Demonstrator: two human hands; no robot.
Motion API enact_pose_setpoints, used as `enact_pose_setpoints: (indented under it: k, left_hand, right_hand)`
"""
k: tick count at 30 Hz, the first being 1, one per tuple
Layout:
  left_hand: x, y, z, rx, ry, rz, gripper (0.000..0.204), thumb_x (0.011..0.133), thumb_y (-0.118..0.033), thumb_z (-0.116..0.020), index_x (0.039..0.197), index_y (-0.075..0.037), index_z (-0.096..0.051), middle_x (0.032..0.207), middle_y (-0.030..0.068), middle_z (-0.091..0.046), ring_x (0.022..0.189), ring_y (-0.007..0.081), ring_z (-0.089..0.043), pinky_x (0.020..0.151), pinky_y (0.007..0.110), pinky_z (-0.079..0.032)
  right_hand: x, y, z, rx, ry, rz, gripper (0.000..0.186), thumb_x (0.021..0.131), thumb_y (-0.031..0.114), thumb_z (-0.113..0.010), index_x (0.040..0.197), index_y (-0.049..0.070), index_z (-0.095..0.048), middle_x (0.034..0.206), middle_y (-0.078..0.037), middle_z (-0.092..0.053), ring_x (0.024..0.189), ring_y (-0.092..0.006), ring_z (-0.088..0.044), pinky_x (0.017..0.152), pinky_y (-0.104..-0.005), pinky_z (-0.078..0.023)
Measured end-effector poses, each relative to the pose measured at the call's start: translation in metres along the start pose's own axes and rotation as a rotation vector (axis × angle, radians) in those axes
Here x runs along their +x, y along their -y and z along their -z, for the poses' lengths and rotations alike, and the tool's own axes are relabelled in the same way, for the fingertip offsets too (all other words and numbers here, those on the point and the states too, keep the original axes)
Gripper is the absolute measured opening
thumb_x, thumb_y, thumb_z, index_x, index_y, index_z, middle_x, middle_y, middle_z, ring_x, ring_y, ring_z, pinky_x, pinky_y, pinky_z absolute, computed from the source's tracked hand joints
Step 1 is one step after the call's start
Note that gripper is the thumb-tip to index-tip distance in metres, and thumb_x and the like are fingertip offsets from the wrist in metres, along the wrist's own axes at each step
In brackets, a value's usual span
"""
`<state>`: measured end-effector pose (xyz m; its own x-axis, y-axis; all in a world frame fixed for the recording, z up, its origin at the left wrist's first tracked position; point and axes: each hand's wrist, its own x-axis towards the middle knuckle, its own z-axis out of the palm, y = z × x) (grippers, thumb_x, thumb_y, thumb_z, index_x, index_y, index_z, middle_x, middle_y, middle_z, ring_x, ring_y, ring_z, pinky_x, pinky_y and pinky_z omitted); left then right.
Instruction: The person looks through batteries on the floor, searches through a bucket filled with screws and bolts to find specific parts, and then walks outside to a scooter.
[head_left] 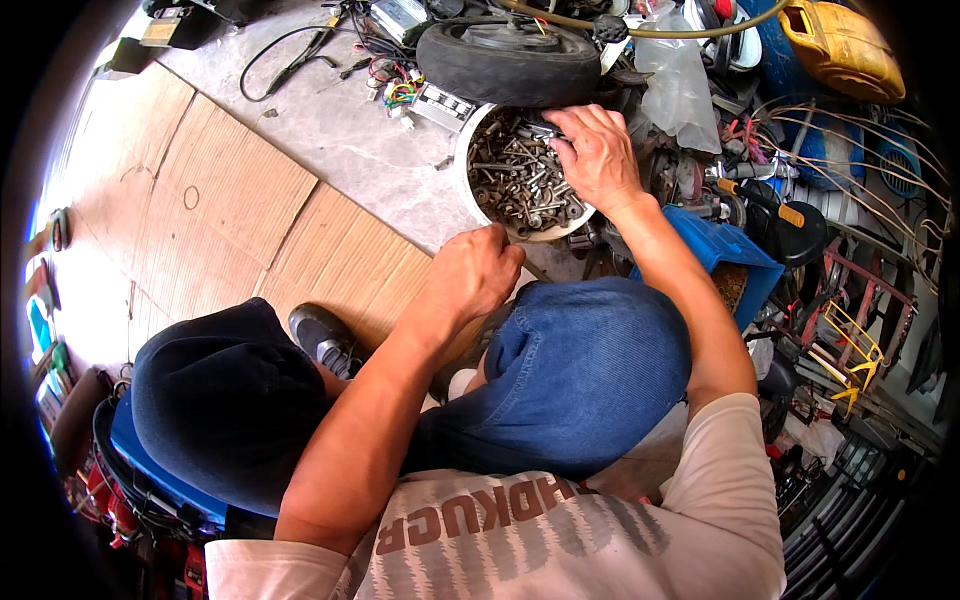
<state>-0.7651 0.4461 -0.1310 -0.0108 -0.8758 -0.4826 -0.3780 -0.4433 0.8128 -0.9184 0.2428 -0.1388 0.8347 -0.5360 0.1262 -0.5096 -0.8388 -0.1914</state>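
Note:
A round white bucket (pixel 468 190) full of loose bolts, screws and other small metal parts (pixel 522 178) stands in front of me. Over its far right part reaches my right hand (pixel 600 158), fingers bent down among the bolts. Its thumb and index finger are apart, with metal parts showing between them; the other fingertips are hidden. My left hand (pixel 478 268) is closed in a fist just short of the bucket's near rim, above my knees. Whatever it may hold is hidden inside the fingers.
A black tyre on a wheel (pixel 508 62) lies just behind the bucket. To the right are a blue crate (pixel 735 258), clear plastic bag (pixel 680 95), yellow jerrycan (pixel 842 50) and crowded metal parts. Flattened cardboard (pixel 225 200) covers floor at left; wires (pixel 402 88) lie beyond.

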Motion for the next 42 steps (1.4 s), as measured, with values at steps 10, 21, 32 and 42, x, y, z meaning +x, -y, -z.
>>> enact_pose_setpoints:
  k: [10, 21, 32, 42]
  left_hand:
    - [0.002, 0.000, -0.003, -0.045, -0.080, 0.018, 0.035, 0.096, -0.026, -0.052, 0.092, 0.006, -0.063, 0.090, 0.0354, -0.067, 0.092, 0.0530, -0.066, 0.084, 0.058, -0.051]
    - [0.004, 0.004, -0.004, -0.049, -0.101, 0.014, 0.036, 0.095, -0.027, -0.052, 0.092, 0.006, -0.064, 0.088, 0.0341, -0.067, 0.091, 0.0525, -0.067, 0.084, 0.057, -0.051]
    - [0.002, 0.002, -0.001, -0.032, -0.119, -0.043, 0.036, 0.098, -0.028, -0.053, 0.088, 0.005, -0.064, 0.086, 0.0342, -0.068, 0.086, 0.0527, -0.067, 0.082, 0.058, -0.053]
    - [0.003, 0.000, 0.001, -0.033, -0.061, -0.002, 0.035, 0.097, -0.028, -0.052, 0.092, 0.005, -0.063, 0.093, 0.0346, -0.067, 0.095, 0.0526, -0.066, 0.086, 0.057, -0.051]
  right_hand:
    - [-0.008, 0.020, 0.004, -0.079, 0.119, -0.003, 0.076, 0.079, 0.044, -0.083, 0.139, 0.005, -0.058, 0.137, -0.016, -0.059, 0.130, -0.0345, -0.052, 0.113, -0.0490, -0.036]
    - [0.006, -0.005, -0.007, -0.048, -0.023, 0.039, 0.032, 0.086, 0.025, -0.079, 0.113, 0.008, -0.072, 0.101, -0.007, -0.070, 0.100, -0.0290, -0.064, 0.090, -0.0428, -0.046]
    - [0.005, -0.010, -0.009, -0.026, -0.083, 0.060, 0.022, 0.087, 0.020, -0.077, 0.106, 0.009, -0.073, 0.098, -0.006, -0.070, 0.096, -0.0276, -0.064, 0.088, -0.0415, -0.047]
    - [0.004, 0.007, 0.005, 0.001, -0.098, 0.086, 0.017, 0.093, 0.019, -0.070, 0.107, 0.010, -0.073, 0.106, -0.006, -0.072, 0.101, -0.0251, -0.065, 0.088, -0.0412, -0.047]
